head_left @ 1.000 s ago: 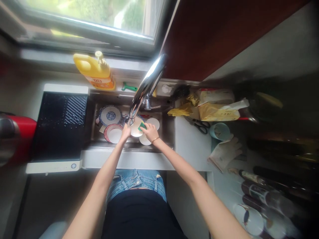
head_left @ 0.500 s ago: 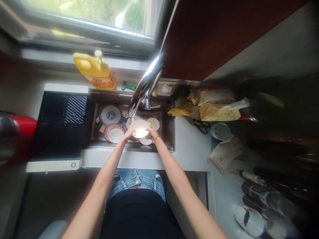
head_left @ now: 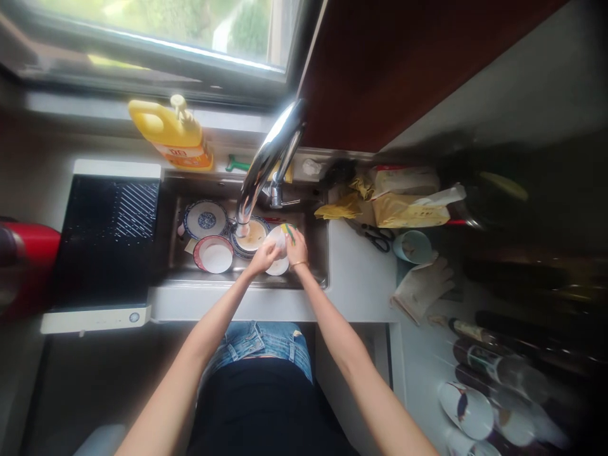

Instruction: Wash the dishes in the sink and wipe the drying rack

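Above the sink, my left hand grips a white bowl that is tilted on its side. My right hand presses a yellow and green sponge against the bowl's far side. Beneath them lies another white dish, partly covered by my hands. To the left in the sink are a blue-patterned plate, a red-rimmed bowl and stacked plates with brown residue. The faucet arches over the stack.
A yellow detergent jug and a green peeler stand behind the sink. A black draining board is at left. On the right are a yellow cloth, scissors, a cup, gloves and several bottles.
The bowl has turned from facing up to tilted on its side, and both hands have shifted slightly right relative to the sink. The right hand now covers it with the sponge.
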